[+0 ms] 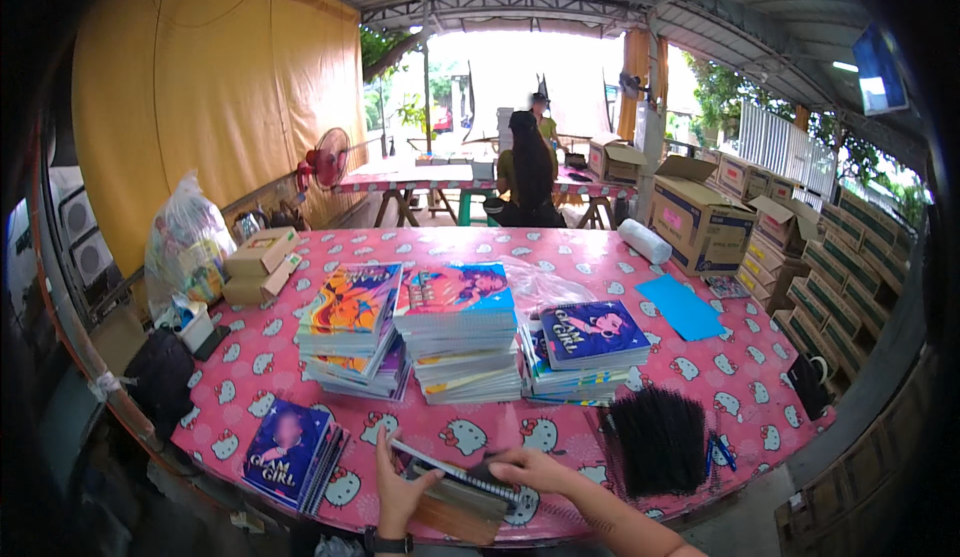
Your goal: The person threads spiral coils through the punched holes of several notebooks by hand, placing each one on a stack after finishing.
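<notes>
Near the front edge of the table, my left hand (398,490) grips the end of a spiral notebook (455,509), its thumb over the top. The notebook is tilted, with a brownish cover towards me and a dark coil along its upper edge. My right hand (530,469) is closed at that coiled edge, fingers pinched together; what exactly sits between them is too blurred to tell. To the right lies a dense heap of black binding coils (655,442). At the left rests a small stack of purple-covered spiral notebooks (287,457).
Tall stacks of colourful books (462,342) stand mid-table, with purple-topped ones (590,342) beside them. Blue sheets (680,307), pens (722,452) and a plastic roll (645,242) lie to the right. Cartons (700,222) line the right side. A person (530,172) sits beyond the table.
</notes>
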Available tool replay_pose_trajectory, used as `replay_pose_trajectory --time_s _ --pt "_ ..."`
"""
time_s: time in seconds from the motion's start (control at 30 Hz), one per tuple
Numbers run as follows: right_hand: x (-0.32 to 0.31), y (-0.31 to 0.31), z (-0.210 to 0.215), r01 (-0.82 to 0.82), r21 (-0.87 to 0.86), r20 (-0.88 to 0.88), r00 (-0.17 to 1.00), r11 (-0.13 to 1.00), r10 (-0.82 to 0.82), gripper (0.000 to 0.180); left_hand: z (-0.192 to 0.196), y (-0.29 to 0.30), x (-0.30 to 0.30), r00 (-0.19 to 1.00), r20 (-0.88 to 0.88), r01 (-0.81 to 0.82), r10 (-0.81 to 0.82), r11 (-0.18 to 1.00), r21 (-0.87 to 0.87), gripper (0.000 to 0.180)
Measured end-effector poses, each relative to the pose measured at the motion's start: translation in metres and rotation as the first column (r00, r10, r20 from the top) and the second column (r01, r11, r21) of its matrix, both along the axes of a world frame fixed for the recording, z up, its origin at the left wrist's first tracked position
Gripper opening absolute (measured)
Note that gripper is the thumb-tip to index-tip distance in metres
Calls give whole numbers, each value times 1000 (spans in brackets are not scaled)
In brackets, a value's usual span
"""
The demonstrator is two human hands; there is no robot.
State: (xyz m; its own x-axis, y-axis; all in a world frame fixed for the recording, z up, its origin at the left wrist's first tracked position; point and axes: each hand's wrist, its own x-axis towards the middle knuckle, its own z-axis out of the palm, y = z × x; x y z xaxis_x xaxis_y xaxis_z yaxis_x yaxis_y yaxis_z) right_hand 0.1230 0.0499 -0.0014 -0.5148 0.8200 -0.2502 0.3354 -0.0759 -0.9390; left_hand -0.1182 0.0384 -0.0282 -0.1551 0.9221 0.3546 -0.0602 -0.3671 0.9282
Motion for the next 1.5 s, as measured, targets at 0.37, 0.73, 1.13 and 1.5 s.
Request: replay_pose_trajectory --time_s 0.37,0.73,1.13,1.5 --pt "3 10 13 142 292 -230 970 946 -75 46 -6 4 2 948 317 46 -23 997 -67 62" --pt "-23 26 9 81 213 -192 981 974 -40 51 -8 3 2 951 308 29 -4 997 -76 54" --pt "-25 22 19 81 417 -175 985 905 -7 54 -11 5 5 985 168 -20 30 998 -60 50" --pt "-44 35 11 17 380 -168 985 925 51 51 -20 11 -2 980 194 -23 43 995 -102 39"
